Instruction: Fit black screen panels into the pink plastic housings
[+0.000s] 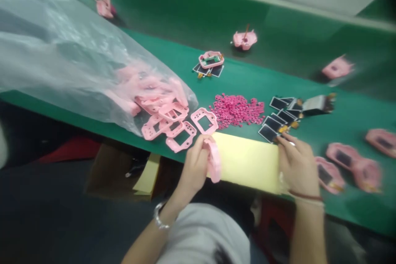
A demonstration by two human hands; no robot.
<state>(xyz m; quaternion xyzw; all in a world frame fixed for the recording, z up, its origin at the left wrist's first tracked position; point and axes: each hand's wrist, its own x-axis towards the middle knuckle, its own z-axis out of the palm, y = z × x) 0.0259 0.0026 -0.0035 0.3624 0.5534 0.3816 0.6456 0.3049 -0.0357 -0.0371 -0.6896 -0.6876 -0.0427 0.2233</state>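
Note:
My left hand [196, 161] grips a pink plastic casing [213, 161], held on edge above the left end of a yellow sheet [247, 161]. At the sheet's right end, my right hand [298, 165] has its fingertips bent in a pinch on the near end of a small display screen [268, 133]. Its fingers partly cover that contact. Several more screens lie beyond it in an overlapping cluster. A heap of small magenta parts [236, 109] sits past the sheet. Just left of the heap lies a loose pink front frame [204, 120].
A large clear plastic bag [77, 49] spills pink frames [182, 137] at the left. Pink casings with screens [343, 156] lie at the right. A blurred dark block [317, 105] stands behind the screens. Farther back, a pink shell with a circuit board [211, 60] rests on screens.

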